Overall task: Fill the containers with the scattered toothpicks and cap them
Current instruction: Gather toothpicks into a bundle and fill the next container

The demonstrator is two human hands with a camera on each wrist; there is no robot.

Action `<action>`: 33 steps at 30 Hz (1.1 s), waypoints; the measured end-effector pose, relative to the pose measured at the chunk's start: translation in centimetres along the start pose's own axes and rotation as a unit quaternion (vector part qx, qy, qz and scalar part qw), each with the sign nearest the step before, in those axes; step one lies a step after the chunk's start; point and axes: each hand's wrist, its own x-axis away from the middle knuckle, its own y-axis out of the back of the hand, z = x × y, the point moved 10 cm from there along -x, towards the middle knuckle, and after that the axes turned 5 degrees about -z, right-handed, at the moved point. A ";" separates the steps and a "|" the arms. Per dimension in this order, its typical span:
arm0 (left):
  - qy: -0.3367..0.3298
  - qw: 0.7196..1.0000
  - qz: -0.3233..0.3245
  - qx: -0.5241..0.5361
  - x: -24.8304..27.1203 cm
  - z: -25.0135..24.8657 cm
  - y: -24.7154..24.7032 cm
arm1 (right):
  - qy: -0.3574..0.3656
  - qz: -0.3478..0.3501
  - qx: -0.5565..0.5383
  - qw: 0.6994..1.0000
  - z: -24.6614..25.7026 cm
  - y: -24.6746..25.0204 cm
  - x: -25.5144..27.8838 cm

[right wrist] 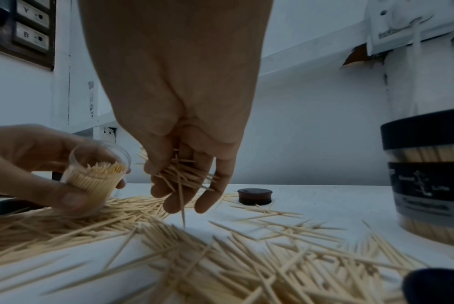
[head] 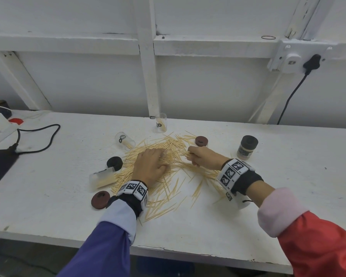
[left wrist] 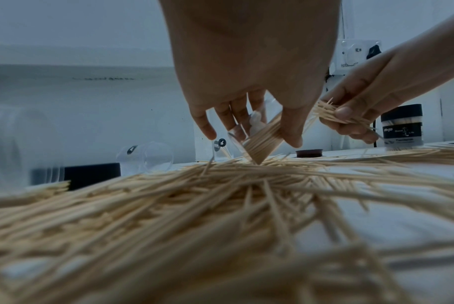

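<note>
My left hand (head: 150, 166) sits in the middle of the scattered toothpicks (head: 168, 176) on the white tabletop (head: 268, 206), its fingers (left wrist: 207, 127) and thumb curled round a clear container (right wrist: 98, 174) that is tilted, partly packed with toothpicks, with its bottom edge down on the pile. Just to the right of that container, my right hand (head: 202, 158) pinches a loose bunch of toothpicks (right wrist: 184, 174) between curled fingers (right wrist: 207, 195) and thumb, held just above the pile; one stick hangs point-down from the bunch.

Taking the pile as my landmark: behind it, near the wall, a clear container (head: 161, 122) stands upright with a few sticks in it. At the pile's back left another clear container (head: 125, 139) lies on its side. At its left edge lie a black cap (head: 114, 162) and a third clear container (head: 102, 178), on its side and holding toothpicks, with a dark red cap (head: 100, 199) in front of them. A second dark red cap (head: 201, 141) rests at the back right edge. Well to the right stands a full container with a black cap (head: 247, 146) on.
</note>
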 end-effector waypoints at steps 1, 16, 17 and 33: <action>0.000 1.000 0.001 0.000 0.0 0.0 0.0 | 0.004 0.009 0.000 1.000 0.3 -0.2 0.1; -0.001 1.000 0.004 0.008 0.0 0.1 -0.2 | 0.062 0.012 -0.002 0.998 3.0 -0.1 0.8; 0.000 1.000 0.004 0.009 0.0 0.1 -0.2 | 0.064 0.010 -0.006 0.998 3.1 -0.1 0.8; -0.022 0.999 0.006 0.049 0.5 -1.4 0.6 | 0.053 -0.001 -0.064 0.997 3.4 -0.3 0.4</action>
